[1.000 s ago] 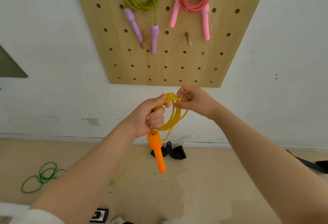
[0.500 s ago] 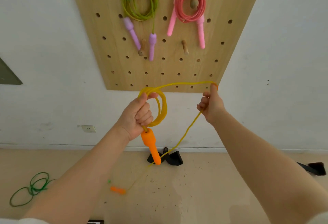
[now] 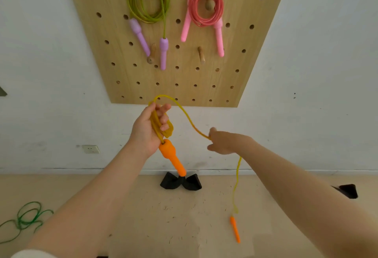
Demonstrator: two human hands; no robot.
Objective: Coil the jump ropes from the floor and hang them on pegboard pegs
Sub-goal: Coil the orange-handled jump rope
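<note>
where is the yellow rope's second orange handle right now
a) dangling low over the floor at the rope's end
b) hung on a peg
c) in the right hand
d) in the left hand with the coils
a: the second handle dangles at the end of the rope, well below the right hand.

Two coiled ropes (image 3: 150, 2) hang on the pegboard (image 3: 235, 57), another rope (image 3: 25, 220) on the floor (image 3: 163, 227) left.

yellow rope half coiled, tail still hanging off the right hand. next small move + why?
Probably bring the right hand back to the left hand and lay another loop there. The left hand grips a few coils of the yellow rope above one orange handle; a long tail still hangs from the right hand, and the far orange handle is down by the floor.
</note>
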